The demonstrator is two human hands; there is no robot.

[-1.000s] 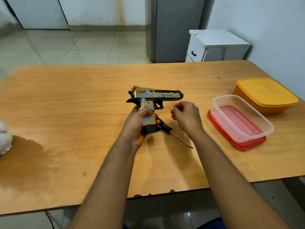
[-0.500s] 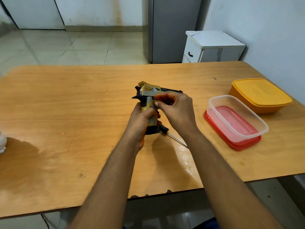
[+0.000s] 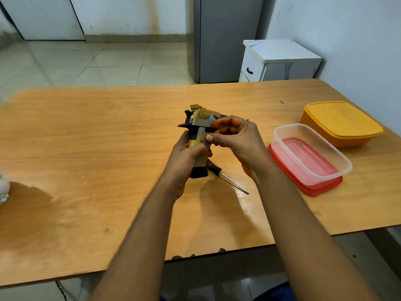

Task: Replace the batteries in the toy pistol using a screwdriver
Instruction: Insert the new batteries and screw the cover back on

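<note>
The toy pistol [image 3: 200, 135] stands grip-down just above the desk [image 3: 86, 148], in front of the person and near the middle of the wooden top. The left hand [image 3: 184, 158] wraps closed around the tan-and-black grip, holding it steady. The right hand [image 3: 236, 137] has its thumb and forefinger drawn narrow against the side of the grip, just under the slide; whether they pinch a screw, a cover or only the plastic cannot be told, since the fingers hide the spot.

The screwdriver [image 3: 225, 178] lies untouched on the desk, just beside the pistol's base, with its dark handle partly behind the butt and its thin shaft pointing toward the person's right.

My judgement is that the step in hand is working at the battery cover on the grip. To do it well, the left hand should keep the grip from twisting while the right works by small, straight pulls rather than prying at an angle, which could snap a thin plastic tab. Any loose screw is best set in the clear container [image 3: 310, 153] that sits on its red lid [image 3: 303, 183], close at the right, in front of the yellow lidded box [image 3: 340, 124].

No brand, label or writing can be read here: the pistol's side is mostly covered, and the containers are plain.
</note>
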